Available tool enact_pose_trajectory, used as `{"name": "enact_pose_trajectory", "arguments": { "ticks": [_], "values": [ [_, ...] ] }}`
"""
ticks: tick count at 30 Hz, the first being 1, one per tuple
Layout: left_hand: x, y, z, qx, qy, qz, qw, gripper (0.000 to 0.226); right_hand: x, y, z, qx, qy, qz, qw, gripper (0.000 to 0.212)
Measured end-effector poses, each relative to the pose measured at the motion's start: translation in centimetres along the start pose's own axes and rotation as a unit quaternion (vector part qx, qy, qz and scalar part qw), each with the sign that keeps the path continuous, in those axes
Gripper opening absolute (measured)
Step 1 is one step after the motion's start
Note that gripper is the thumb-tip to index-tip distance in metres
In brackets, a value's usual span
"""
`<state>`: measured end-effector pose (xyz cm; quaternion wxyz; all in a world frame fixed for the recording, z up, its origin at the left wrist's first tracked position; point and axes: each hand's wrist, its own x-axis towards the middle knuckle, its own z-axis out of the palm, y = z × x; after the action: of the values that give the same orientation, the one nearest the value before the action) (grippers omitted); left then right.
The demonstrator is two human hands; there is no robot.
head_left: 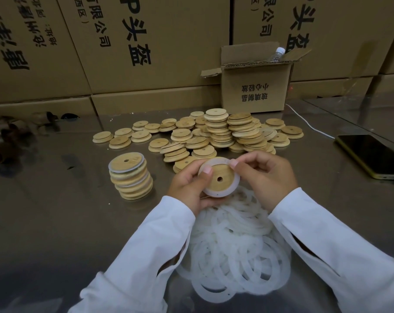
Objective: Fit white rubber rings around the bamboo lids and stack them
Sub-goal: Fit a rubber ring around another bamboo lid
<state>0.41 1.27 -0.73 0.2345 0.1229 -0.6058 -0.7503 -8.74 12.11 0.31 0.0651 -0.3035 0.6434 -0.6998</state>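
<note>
The person holds one bamboo lid above the near middle of the shiny metal table, flat face with its centre hole turned up toward the camera. A white rubber ring sits around the lid's raised step and shows as a pale band all the way round.

The left hand grips the lid from its left side, thumb laid across the ring and onto the wood, the other fingers curled underneath. The right hand pinches the ring at the lid's upper right edge between thumb and fingertip, the remaining fingers curled loosely behind. Both arms wear white sleeves.

Directly below the hands, at the near edge of the table, lies a heap of loose white rubber rings. To the left of the hands stands a leaning stack of ringed lids. Behind the hands, toward the far edge, bare bamboo lids lie scattered and in two taller stacks.

At the far edge an open small carton holds a clear plastic bottle. A white cable runs from beside it to a dark phone lying flat near the right edge. Large printed cartons form a wall behind the table.
</note>
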Motion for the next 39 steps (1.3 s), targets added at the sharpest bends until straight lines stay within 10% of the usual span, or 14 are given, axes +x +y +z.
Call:
{"name": "enact_pose_trajectory", "arguments": {
  "ticks": [39],
  "values": [
    [-0.16, 0.14, 0.19, 0.07, 0.029, 0.042, 0.996, 0.018, 0.2, -0.45, -0.19, -0.015, -0.003, 0.034, 0.999, 0.016]
  ]
}}
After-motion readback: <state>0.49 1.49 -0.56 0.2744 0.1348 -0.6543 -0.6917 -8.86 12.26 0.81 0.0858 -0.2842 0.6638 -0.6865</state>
